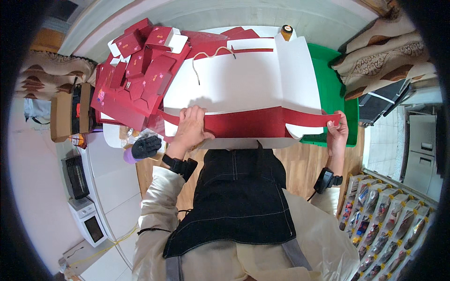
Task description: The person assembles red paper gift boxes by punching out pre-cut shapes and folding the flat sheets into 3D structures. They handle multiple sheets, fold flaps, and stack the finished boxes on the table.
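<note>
A large paper bag sheet point(234, 84), white on its upward face, lies unfolded before me, creased toward its right side. Along its near edge runs a red folded-over strip point(246, 122). My left hand point(190, 129) is closed over the strip's left part, fingers on top and thumb along the near edge. At the far right end, my right hand point(336, 133) pinches the strip between thumb and fingers. A twisted cord handle point(208, 57) curves across the sheet's upper left.
Small red boxes point(140, 61) are heaped on red sheets at the left. Behind the sheet stands a dark jar with an orange top point(286, 32). A green bin point(328, 61) is at the right. Near the left table edge lies a black glove point(146, 146).
</note>
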The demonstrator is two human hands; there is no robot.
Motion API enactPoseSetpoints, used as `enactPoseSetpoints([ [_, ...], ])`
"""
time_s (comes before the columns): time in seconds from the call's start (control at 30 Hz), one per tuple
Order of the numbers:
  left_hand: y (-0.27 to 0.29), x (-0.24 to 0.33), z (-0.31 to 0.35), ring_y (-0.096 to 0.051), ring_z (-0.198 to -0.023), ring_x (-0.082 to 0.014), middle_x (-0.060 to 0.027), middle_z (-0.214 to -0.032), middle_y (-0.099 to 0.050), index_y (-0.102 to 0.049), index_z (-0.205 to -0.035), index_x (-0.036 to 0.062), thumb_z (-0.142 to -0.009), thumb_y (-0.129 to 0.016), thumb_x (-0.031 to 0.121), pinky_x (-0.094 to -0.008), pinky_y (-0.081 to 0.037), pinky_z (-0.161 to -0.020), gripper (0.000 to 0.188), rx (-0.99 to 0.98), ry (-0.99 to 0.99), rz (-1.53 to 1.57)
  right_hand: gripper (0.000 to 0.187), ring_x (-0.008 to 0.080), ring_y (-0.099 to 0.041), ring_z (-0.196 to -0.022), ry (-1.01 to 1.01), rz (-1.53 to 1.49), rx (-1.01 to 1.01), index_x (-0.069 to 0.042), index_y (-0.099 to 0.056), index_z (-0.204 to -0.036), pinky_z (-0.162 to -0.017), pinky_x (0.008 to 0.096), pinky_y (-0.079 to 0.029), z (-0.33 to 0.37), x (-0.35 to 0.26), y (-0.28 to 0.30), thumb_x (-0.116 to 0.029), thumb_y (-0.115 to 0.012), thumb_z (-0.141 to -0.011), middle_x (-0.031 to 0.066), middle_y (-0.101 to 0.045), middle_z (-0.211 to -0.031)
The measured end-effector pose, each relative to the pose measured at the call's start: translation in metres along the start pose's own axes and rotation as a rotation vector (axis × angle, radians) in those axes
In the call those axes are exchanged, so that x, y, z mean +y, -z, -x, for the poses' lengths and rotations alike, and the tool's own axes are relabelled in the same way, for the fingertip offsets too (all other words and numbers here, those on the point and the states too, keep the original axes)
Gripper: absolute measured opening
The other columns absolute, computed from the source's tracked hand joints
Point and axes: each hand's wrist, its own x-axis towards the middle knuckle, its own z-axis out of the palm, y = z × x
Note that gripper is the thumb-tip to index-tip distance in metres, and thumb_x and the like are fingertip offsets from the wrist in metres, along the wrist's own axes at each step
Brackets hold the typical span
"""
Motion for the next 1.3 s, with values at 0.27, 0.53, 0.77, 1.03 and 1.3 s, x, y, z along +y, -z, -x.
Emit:
enactPoseSetpoints([
  [0.27, 0.022, 0.023, 0.002, -0.048, -0.1, -0.0339, -0.0138, -0.102, -0.049, -0.052, -0.109, 0.0033, -0.061, -0.084, 0.034, -0.045, -0.035, -0.09, 0.066, 0.141, -0.037, -0.014, 0.033, 0.0179, -0.061, -0.101, 0.215, 0.251, 0.201, -0.005, -0.054, -0.119, -0.093, 0.0294, -0.046, -0.007, -0.03, 0.01, 0.002, -0.064, -0.089, 0.0091, -0.065, -0.109],
  [0.53, 0.059, 0.06, -0.005, -0.049, -0.104, -0.0348, -0.0136, -0.107, -0.05, -0.047, -0.11, 0.006, -0.069, -0.081, 0.027, -0.0485, -0.035, -0.094, 0.057, 0.393, -0.269, 0.012, 0.082, 0.0333, -0.038, -0.134, 1.003, 1.44, -0.203, -0.004, -0.043, -0.139, -0.113, 0.0497, -0.024, 0.04, -0.136, -0.159, -0.015, -0.082, -0.068, 0.0156, -0.044, -0.143],
  [0.77, 0.072, 0.062, -0.007, -0.047, -0.115, -0.0357, -0.0155, -0.117, -0.05, -0.047, -0.121, 0.005, -0.069, -0.08, 0.025, -0.0508, -0.031, -0.099, 0.065, 0.479, -0.156, 0.104, 0.048, 0.0297, -0.055, -0.096, 0.86, 1.488, -0.82, -0.009, -0.06, -0.107, -0.091, 0.0431, -0.042, -0.021, -0.104, -0.232, -0.012, -0.077, -0.063, 0.0109, -0.055, -0.092],
  [1.03, 0.114, -0.019, 0.051, -0.026, -0.142, -0.0344, -0.0132, -0.149, -0.036, -0.034, -0.147, 0.0096, -0.08, -0.072, 0.033, -0.0554, -0.011, -0.113, 0.081, 0.802, 0.213, -0.076, 0.029, 0.0319, -0.053, -0.093, 1.373, 1.566, -0.818, -0.004, -0.052, -0.094, -0.082, 0.0421, -0.04, -0.068, -0.235, -0.285, -0.006, -0.071, -0.072, 0.0104, -0.053, -0.089],
  [1.3, 0.067, -0.057, 0.085, -0.023, -0.142, -0.0395, -0.0181, -0.153, -0.029, -0.029, -0.149, 0.0064, -0.086, -0.065, 0.034, -0.0525, -0.016, -0.114, 0.077, 0.704, 0.297, -0.037, 0.03, 0.0321, -0.053, -0.089, 1.229, 1.671, -0.849, -0.003, -0.052, -0.094, -0.081, 0.0409, -0.04, -0.053, -0.291, -0.255, -0.001, -0.07, -0.07, 0.011, -0.052, -0.088],
])
